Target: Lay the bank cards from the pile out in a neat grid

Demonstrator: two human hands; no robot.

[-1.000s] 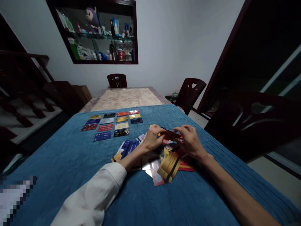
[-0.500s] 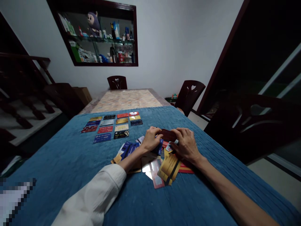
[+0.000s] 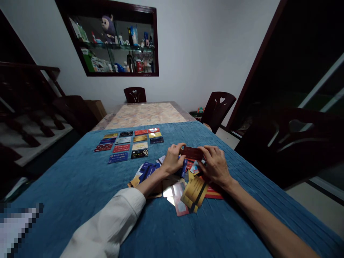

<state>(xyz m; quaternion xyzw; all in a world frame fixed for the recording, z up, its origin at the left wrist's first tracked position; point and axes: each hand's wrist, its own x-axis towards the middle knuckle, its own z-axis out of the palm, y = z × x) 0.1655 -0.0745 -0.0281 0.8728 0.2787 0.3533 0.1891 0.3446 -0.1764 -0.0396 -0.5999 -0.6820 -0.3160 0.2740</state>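
A dark red card is held tilted up between my two hands, above a loose heap of cards. My left hand pinches its left end, and my right hand grips its right end. Beneath and around them lie overlapping cards: a gold card, a pinkish see-through card, a red card and blue cards to the left. Part of the heap is hidden under my left forearm. Farther left, several cards lie apart in rough rows, among them a blue card and a black card.
A blue cloth covers the near part of the table; the patterned tabletop shows beyond it. Chairs stand at the far end and on the right. A wall shelf holds a plush toy and bottles.
The dark red card has come up slightly and shows more of its face between my hands. Both hands stay in nearly the same place, and the laid-out cards are unchanged.
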